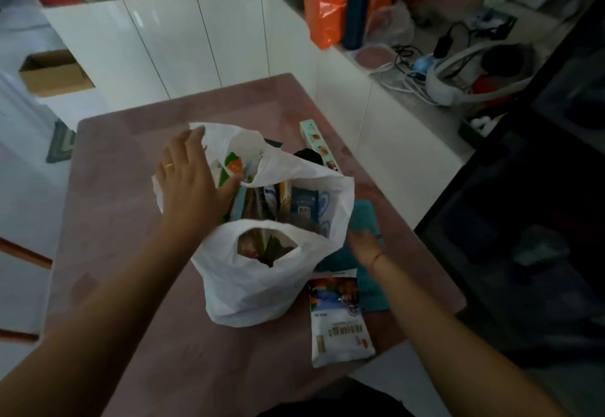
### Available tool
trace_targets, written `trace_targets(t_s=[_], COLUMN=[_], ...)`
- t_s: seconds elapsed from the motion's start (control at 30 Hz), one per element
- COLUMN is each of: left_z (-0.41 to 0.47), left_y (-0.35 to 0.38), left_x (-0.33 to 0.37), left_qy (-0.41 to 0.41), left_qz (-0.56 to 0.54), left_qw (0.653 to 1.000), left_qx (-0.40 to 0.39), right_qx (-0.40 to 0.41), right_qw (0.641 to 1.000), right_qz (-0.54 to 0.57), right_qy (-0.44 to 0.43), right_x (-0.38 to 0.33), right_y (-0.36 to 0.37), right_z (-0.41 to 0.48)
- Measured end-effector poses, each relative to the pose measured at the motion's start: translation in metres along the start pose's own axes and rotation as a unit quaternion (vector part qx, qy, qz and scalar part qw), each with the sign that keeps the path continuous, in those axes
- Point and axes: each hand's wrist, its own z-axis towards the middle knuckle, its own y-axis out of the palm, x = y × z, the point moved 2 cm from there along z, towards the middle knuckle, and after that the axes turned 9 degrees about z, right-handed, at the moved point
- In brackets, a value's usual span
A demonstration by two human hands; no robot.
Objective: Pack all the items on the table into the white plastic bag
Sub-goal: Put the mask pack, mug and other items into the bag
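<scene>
The white plastic bag stands in the middle of the pink table, its mouth wide and several packets and boxes showing inside. My left hand lies flat with fingers spread on the bag's far-left rim. My right hand hovers low at the bag's right side, over a teal flat item; its fingers are blurred. A white snack packet lies on the table just right of the bag. A long pale green box lies behind the bag, next to a dark object.
White cabinets stand beyond the table. A cardboard box sits on the floor at left. A counter at right carries orange bags, a blue bottle, cables and a headset.
</scene>
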Motion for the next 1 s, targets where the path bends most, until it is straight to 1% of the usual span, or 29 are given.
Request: trace_targets(t_s=[0.03,0.1,0.13,0.17,0.2,0.23,0.27,0.3,0.37,0.43,0.47,0.5,0.53,0.57,0.63,0.7,0.77,0.83,0.87,0.93,1.0], left_z=[-0.006,-0.017,-0.021,-0.026,-0.031,-0.037,-0.044,-0.051,-0.066,-0.078,-0.083,-0.088,-0.092,-0.095,-0.099,-0.100,-0.099,-0.096,-0.096,-0.095,-0.093], left_y=[-0.002,-0.008,-0.012,-0.015,-0.018,-0.020,-0.022,-0.021,-0.018,-0.015,-0.014,-0.015,-0.014,-0.012,-0.009,-0.009,-0.013,-0.023,-0.027,-0.033,-0.038], left_x=[0.007,0.023,0.031,0.037,0.043,0.049,0.053,0.056,0.057,0.056,0.056,0.055,0.053,0.051,0.049,0.048,0.049,0.048,0.048,0.047,0.046], left_qy=[0.017,0.059,0.081,0.109,0.142,0.174,0.205,0.230,0.253,0.235,0.235,0.243,0.251,0.261,0.297,0.325,0.331,0.322,0.312,0.302,0.299], left_qz=[-0.003,-0.029,-0.061,-0.100,-0.140,-0.161,-0.159,-0.141,-0.072,-0.006,0.017,0.037,0.052,0.066,0.102,0.124,0.098,0.040,0.007,-0.033,-0.044], left_qw=[1.000,0.998,0.995,0.987,0.969,0.938,0.900,0.864,0.807,0.768,0.750,0.742,0.741,0.748,0.778,0.800,0.810,0.812,0.807,0.789,0.776], left_qx=[0.006,0.018,-0.004,-0.061,-0.148,-0.254,-0.349,-0.425,-0.529,-0.596,-0.617,-0.624,-0.620,-0.607,-0.545,-0.488,-0.475,-0.485,-0.501,-0.534,-0.554], right_qx=[-0.009,-0.012,-0.010,-0.010,-0.012,-0.005,0.008,0.022,0.030,0.023,0.029,0.037,0.043,0.048,0.058,0.087,0.134,0.178,0.179,0.145,0.065], right_qw=[0.997,0.984,0.981,0.978,0.974,0.973,0.976,0.984,0.996,0.999,0.999,0.999,0.997,0.993,0.981,0.971,0.957,0.930,0.912,0.872,0.844], right_qz=[-0.073,-0.174,-0.191,-0.201,-0.218,-0.223,-0.210,-0.173,-0.073,-0.026,-0.013,0.016,0.054,0.103,0.180,0.215,0.234,0.269,0.298,0.356,0.396], right_qy=[0.019,0.040,0.045,0.056,0.059,0.058,0.054,0.044,0.039,0.024,0.010,-0.007,-0.016,-0.024,-0.033,-0.064,-0.109,-0.175,-0.216,-0.302,-0.357], right_x=[0.020,0.055,0.065,0.079,0.073,0.074,0.079,0.080,0.085,0.083,0.078,0.070,0.063,0.056,0.032,0.005,-0.028,-0.071,-0.094,-0.140,-0.170], right_y=[0.006,0.020,0.029,0.037,0.041,0.044,0.045,0.044,0.042,0.040,0.038,0.036,0.031,0.025,0.006,-0.017,-0.044,-0.068,-0.076,-0.080,-0.071], right_z=[0.002,0.007,0.005,0.011,-0.003,-0.009,-0.009,-0.012,-0.010,-0.016,-0.019,-0.026,-0.030,-0.032,-0.042,-0.046,-0.054,-0.071,-0.083,-0.117,-0.140])
